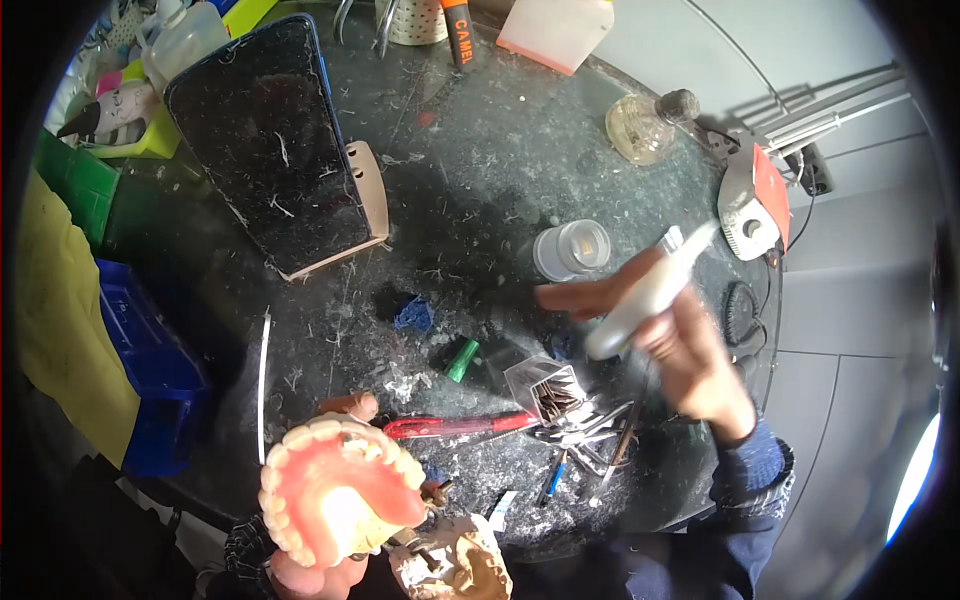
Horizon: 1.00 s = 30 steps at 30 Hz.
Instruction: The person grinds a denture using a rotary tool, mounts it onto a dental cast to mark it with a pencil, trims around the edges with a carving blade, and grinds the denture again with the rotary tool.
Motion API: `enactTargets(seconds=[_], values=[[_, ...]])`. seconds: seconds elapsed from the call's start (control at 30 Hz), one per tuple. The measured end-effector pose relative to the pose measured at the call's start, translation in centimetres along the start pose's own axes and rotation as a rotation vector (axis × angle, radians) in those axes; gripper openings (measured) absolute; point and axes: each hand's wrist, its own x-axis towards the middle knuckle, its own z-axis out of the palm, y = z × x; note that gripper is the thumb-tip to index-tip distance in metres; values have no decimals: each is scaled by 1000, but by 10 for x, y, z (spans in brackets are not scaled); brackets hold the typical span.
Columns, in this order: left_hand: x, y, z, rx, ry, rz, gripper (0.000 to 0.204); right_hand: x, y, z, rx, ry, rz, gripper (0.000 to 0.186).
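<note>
"Our left hand [318, 577] grips the denture [338, 468] at lower left, fingertips showing at both edges?"

"Yes — and our right hand [692, 368] is wrapped round a white bottle [640, 308], a finger stretched out, all blurred."

"How far have we got?"

"Teeth [325, 430] ring the pink base [292, 490] with no gap we can make out, so we'd judge the row set. Glare hides some pink, so we can't tell what finishing is left."

"And the cast [465, 568]?"

"Just beside the denture; whether they're joined, we can't tell."

"Farther out?"

"Loose tools [592, 440] by the clear box [525, 376], then the cup [570, 250], then the flask [640, 130] — we're holding none of those."
</note>
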Motion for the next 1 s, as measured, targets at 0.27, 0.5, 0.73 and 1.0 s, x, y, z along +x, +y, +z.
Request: enactTargets(seconds=[0.27, 0.5, 0.73, 1.0], values=[[11, 0, 0, 109, -114, 10, 72, 1, 37, -15, -411, 159, 39, 37], [5, -6, 0, -33, 93, 41, 103, 11, 41, -4, -440, 241, 35, 23], [12, -15, 4, -109, 85, -76, 105, 6, 29, -8, -439, 259, 10, 44], [9, -3, 7, -280, 113, -65, 99, -65, -46, 29, -810, 298, -41, 18]])
